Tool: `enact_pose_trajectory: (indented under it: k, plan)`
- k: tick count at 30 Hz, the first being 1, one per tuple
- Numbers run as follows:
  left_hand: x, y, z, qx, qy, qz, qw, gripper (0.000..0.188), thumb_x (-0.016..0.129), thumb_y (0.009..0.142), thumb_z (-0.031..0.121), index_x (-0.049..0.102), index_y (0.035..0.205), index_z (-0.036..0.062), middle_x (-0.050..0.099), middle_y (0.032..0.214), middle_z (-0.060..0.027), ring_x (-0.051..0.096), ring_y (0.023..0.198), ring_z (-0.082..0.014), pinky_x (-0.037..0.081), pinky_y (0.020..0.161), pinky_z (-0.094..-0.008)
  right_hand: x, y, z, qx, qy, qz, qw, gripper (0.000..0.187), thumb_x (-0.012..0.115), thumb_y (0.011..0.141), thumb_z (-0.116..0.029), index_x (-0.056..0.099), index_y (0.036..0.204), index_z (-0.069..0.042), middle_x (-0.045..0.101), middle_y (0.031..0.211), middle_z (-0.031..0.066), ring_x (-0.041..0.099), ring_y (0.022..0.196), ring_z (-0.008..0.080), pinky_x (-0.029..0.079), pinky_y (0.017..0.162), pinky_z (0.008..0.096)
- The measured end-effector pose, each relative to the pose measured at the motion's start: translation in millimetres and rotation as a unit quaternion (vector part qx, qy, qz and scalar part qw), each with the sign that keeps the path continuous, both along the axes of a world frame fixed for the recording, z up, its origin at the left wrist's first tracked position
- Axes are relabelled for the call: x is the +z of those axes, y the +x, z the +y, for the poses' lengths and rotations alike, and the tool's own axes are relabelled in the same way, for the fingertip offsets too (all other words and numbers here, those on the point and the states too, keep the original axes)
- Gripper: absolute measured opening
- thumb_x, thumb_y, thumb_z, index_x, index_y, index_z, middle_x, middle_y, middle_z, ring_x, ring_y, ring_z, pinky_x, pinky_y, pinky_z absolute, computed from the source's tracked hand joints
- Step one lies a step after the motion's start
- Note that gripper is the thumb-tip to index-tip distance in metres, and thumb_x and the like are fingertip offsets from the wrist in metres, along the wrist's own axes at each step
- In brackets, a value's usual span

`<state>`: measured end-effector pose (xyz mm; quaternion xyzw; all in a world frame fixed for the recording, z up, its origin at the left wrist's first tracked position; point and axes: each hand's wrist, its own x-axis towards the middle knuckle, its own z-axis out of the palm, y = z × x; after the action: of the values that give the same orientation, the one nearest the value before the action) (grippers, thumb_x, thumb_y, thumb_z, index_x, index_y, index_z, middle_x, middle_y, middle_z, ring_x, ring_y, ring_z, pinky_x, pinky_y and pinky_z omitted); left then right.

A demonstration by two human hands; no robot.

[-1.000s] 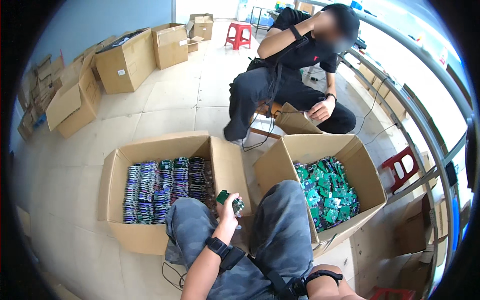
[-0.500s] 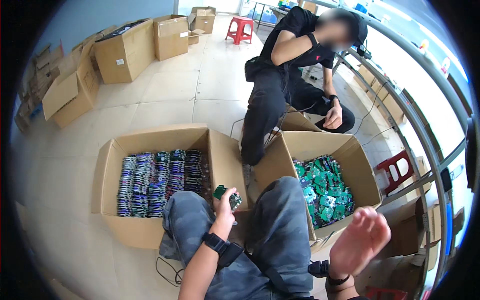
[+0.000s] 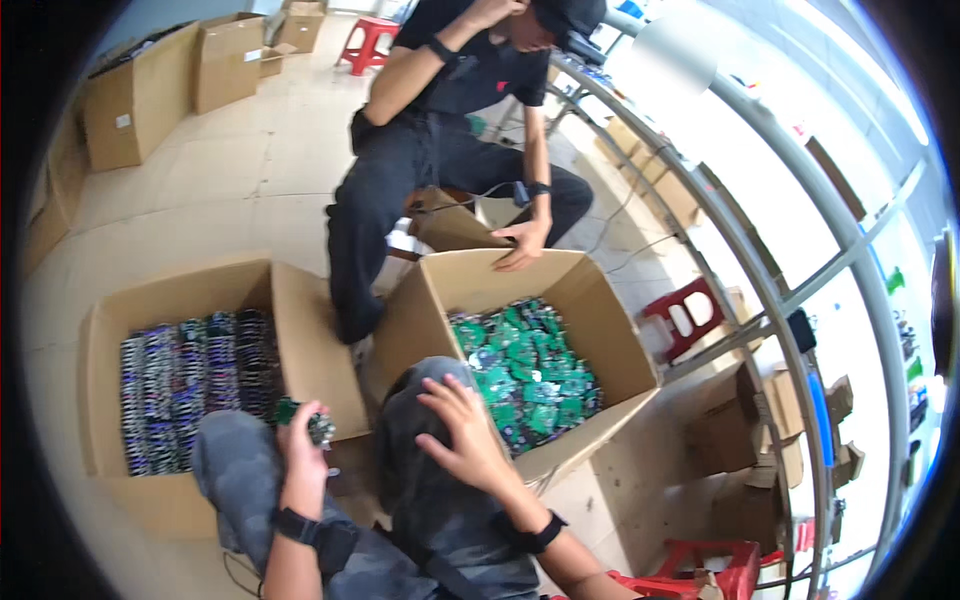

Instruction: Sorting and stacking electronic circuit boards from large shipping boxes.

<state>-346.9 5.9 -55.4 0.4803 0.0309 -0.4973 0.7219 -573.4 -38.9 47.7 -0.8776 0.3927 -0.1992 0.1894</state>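
Note:
My left hand (image 3: 301, 455) is closed around a small green circuit board (image 3: 288, 409), above the gap between my knees; whether there is more than one board in it I cannot tell. My right hand (image 3: 463, 436) is open with fingers spread, over my right knee beside the near wall of the right carton (image 3: 612, 318). Loose green circuit boards (image 3: 530, 375) lie heaped in that carton. In the left carton (image 3: 318, 335), circuit boards (image 3: 190, 390) stand on edge in several tight rows, partly hidden by my left knee.
A co-worker (image 3: 455, 110) in black sits opposite, one hand (image 3: 525, 245) on the right carton's far rim. A metal rack (image 3: 740, 240) runs along the right, with a red stool (image 3: 685, 318) beside it. Another red stool (image 3: 700, 570) is near my right elbow. More cartons (image 3: 140, 95) stand far left.
My view has swung right. My right hand has come inward from the right, to above my knee. The co-worker's lower hand has moved onto the carton rim. My left hand keeps its board.

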Motion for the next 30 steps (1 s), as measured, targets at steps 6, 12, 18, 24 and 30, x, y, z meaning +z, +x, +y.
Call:
enact_pose_trajectory:
  k: [6, 12, 18, 24, 30]
  plan:
    - [7.8, -10.4, -5.8, -0.002, 0.001, 0.028, 1.000, 0.020, 0.067, 0.073, 0.010, 0.053, 0.087, 0.0082, 0.058, 0.080, -0.0027, 0.060, 0.077, -0.0144, 0.047, 0.058, -0.0257, 9.7, -9.7, -3.4, 0.002, -0.021, 0.055, 0.998, 0.054, 0.066, 0.073, -0.019, 0.047, 0.122, -0.005, 0.033, 0.140, 0.0108, 0.023, 0.133, 0.0327, 0.020, 0.107, 0.0476]
    - [3.8, -8.0, -4.8, -0.002, 0.020, 0.016, 1.000, 0.024, 0.068, 0.072, 0.012, 0.052, 0.090, 0.0093, 0.057, 0.083, -0.0026, 0.060, 0.079, -0.0142, 0.047, 0.058, -0.0263, 10.0, -11.0, -4.8, 0.006, -0.009, 0.053, 0.999, 0.055, 0.066, 0.073, -0.019, 0.047, 0.123, -0.006, 0.033, 0.140, 0.0107, 0.022, 0.133, 0.0319, 0.020, 0.107, 0.0467]
    - [9.1, -5.3, -7.8, 0.010, 0.026, 0.011, 1.000, 0.025, 0.069, 0.072, 0.012, 0.052, 0.090, 0.0097, 0.056, 0.085, -0.0029, 0.060, 0.080, -0.0149, 0.047, 0.058, -0.0267, 8.6, -8.9, -9.1, 0.008, -0.003, 0.061, 0.998, 0.056, 0.065, 0.076, -0.023, 0.045, 0.126, -0.008, 0.031, 0.141, 0.0100, 0.021, 0.134, 0.0329, 0.018, 0.107, 0.0480]
    - [10.0, 6.1, 1.2, 0.002, 0.024, 0.014, 1.000, 0.015, 0.067, 0.072, 0.007, 0.054, 0.081, 0.0076, 0.058, 0.072, -0.0036, 0.060, 0.066, -0.0139, 0.048, 0.055, -0.0266, 15.9, -4.1, 0.8, 0.022, -0.003, 0.047, 0.999, 0.056, 0.066, 0.075, -0.022, 0.045, 0.124, -0.006, 0.031, 0.141, 0.0112, 0.022, 0.133, 0.0330, 0.019, 0.107, 0.0473]
    - [3.7, -9.7, -10.0, -0.013, 0.006, 0.024, 1.000, 0.024, 0.069, 0.070, 0.006, 0.050, 0.084, 0.0090, 0.058, 0.076, -0.0036, 0.061, 0.069, -0.0165, 0.049, 0.053, -0.0276, 93.3, -15.5, -1.4, 0.040, 0.217, -0.177, 0.959, 0.036, 0.065, 0.078, -0.015, 0.057, 0.112, -0.003, 0.060, 0.112, 0.0131, 0.055, 0.108, 0.0243, 0.041, 0.093, 0.0347]
